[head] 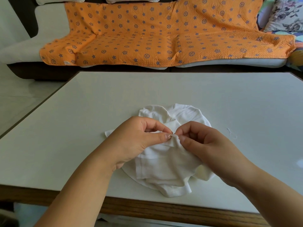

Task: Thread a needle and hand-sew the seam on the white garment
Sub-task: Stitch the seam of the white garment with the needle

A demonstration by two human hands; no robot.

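Note:
A crumpled white garment (165, 164) lies on the white table (82, 128) near its front edge. My left hand (139, 136) pinches a raised fold of the cloth between thumb and forefinger. A thin metal needle (172, 134) shows as a short glint at that fold, between the two thumbs. My right hand (201, 140) pinches the same fold from the right, fingers curled, right at the needle. Which hand holds the needle itself I cannot tell. The thread at the seam is too fine to make out.
A loose bit of white thread (232, 134) lies on the table to the right of the garment. Behind the table stands a sofa under an orange patterned blanket (164, 35), with a flowered cushion (285, 15) at the far right. The table's wooden front edge (164, 208) runs close to me.

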